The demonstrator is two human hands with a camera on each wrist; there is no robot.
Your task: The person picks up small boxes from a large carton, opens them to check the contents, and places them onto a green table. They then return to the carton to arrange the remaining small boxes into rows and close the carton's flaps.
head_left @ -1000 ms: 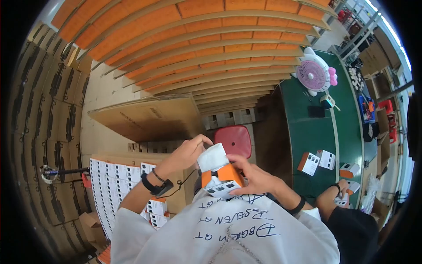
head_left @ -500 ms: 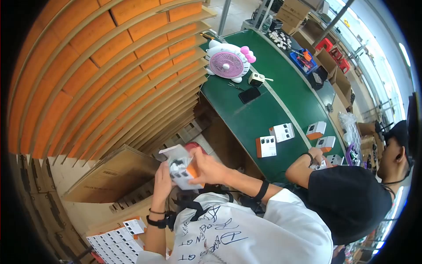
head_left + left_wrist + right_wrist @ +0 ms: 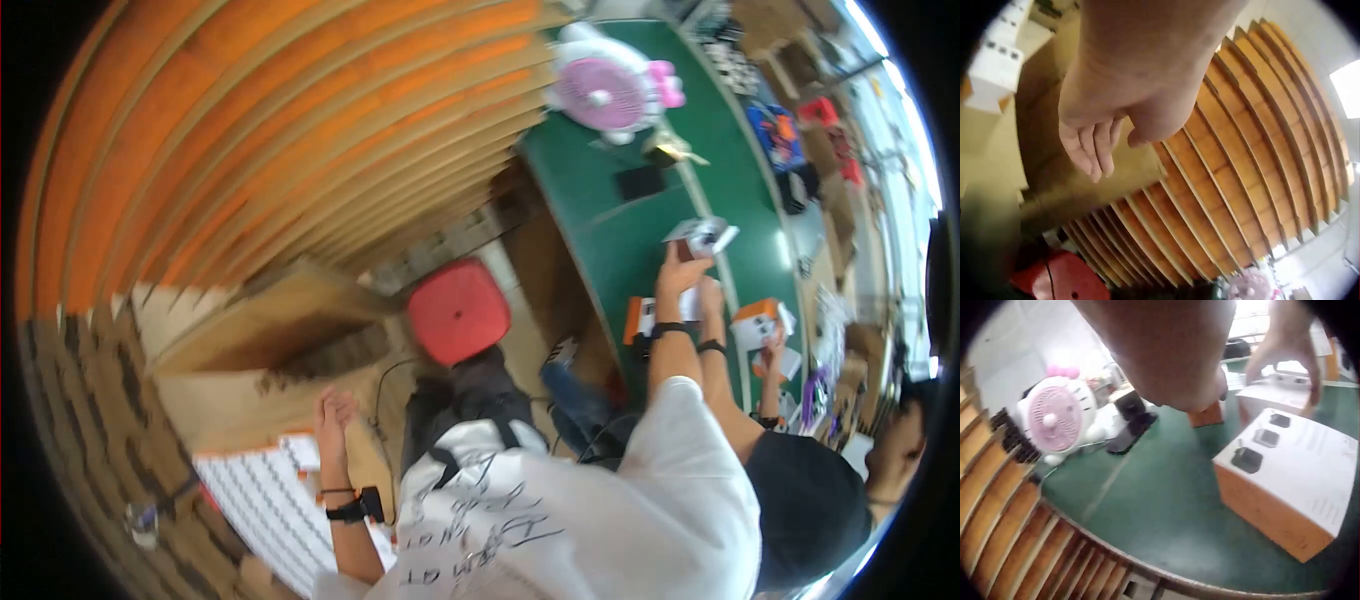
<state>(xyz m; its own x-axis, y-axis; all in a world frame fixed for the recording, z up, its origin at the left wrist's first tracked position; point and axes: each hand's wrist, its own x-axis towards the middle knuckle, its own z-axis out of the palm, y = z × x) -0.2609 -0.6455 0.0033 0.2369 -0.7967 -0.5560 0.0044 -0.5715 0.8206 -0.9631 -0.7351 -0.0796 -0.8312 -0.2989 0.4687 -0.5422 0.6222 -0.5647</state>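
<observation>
fan (image 3: 605, 92) on table (image 3: 600, 225) | phone (image 3: 640, 182) near fan | stool (image 3: 458, 311) left of table

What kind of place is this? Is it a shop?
Probably a packing workshop, not a shop. Flat cardboard is stacked high, many small orange-and-white boxes sit on a green worktable, and the right hand holds another box.

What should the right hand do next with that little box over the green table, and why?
Probably lower the small box onto a bare patch of the green table. The right hand holds it out over the table, other orange and white boxes already lie there, and the left hand hangs free.
</observation>
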